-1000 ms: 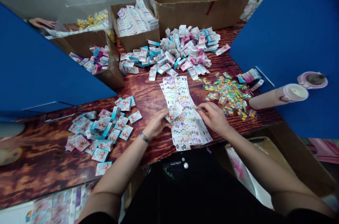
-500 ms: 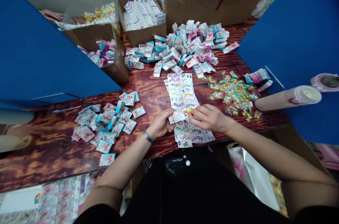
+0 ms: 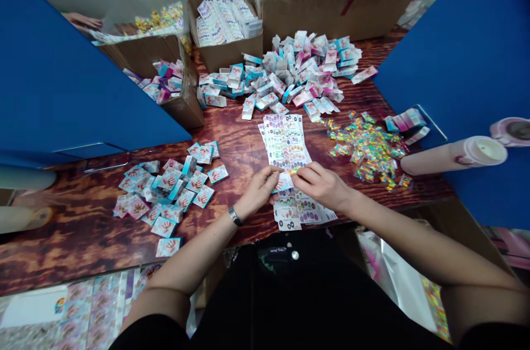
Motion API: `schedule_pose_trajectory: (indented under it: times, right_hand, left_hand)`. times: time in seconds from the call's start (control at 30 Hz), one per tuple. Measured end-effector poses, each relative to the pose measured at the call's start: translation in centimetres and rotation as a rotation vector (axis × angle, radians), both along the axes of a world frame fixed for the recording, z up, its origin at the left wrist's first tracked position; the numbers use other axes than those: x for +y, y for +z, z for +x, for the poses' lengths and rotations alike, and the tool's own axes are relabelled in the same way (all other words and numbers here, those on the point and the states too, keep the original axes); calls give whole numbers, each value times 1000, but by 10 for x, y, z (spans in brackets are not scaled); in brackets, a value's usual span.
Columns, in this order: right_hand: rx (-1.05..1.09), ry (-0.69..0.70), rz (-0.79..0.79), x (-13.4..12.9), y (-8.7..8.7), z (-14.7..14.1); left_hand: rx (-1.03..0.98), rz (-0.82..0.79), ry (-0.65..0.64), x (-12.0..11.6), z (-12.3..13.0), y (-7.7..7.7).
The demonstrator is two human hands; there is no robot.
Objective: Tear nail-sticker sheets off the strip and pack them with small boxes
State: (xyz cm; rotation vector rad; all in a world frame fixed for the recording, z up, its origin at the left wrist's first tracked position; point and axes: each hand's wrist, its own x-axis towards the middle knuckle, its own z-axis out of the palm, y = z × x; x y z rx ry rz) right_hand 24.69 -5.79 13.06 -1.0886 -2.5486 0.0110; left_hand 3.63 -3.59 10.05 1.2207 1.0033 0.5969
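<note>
Closed around a small printed carton (image 3: 283,182) is my left hand (image 3: 260,191), with a watch band on its wrist. My right hand (image 3: 317,183) pinches a small packet of yellow pieces (image 3: 295,171) against the carton's right end; its fingers hide most of the packet. Under both hands lie printed sticker sheets (image 3: 285,143), overlapping on the wooden table. To the right is a heap of small clear packets with yellow and coloured pieces (image 3: 366,146). Left of my hands is a pile of closed cartons (image 3: 169,190) printed with a red hand.
Open cartons (image 3: 285,74) are heaped at the back. Behind them stand a box of sticker sheets (image 3: 229,52) and a large cardboard box (image 3: 331,13). Blue partitions (image 3: 451,63) flank the table. A pale bottle (image 3: 451,157) stands at right. Another person's hand (image 3: 85,21) shows at back left.
The carton in my left hand has moved right, up to my right hand. The yellow packet now meets the carton's end and shows less. The view has shifted slightly.
</note>
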Motion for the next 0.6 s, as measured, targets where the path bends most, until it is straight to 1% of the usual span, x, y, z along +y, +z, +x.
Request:
schedule_pose_trajectory:
  times: [0.07,0.1,0.13,0.17,0.23,0.27,0.37,0.5,0.6]
  right_hand:
    - [-39,-34,6,-3,-4,-2]
    - [-67,-41,19,-5,-6,-3]
    - [-91,-44,35,-7,-8,-3]
    - [-105,-44,51,-8,-10,-3]
    - [-99,-33,65,-11,-12,-3]
    - [-82,-31,69,-12,-12,-4]
    - [-36,-59,99,-13,-9,-10]
    - [-86,-132,196,-13,1,-18]
    - [-84,-127,199,-13,2,-18]
  left_hand:
    - [109,251,-9,0,-3,0]
    - [156,372,-33,-1,-4,0]
    - [194,469,-73,-1,-6,1]
    - [224,531,-125,-2,-8,1]
    - [276,592,-218,-4,-10,0]
    - [307,618,-240,-6,-11,0]
    - [425,726,-241,-8,-12,-1]
    - [581,895,-272,-9,-8,-1]
    - [597,982,-255,-9,-5,-3]
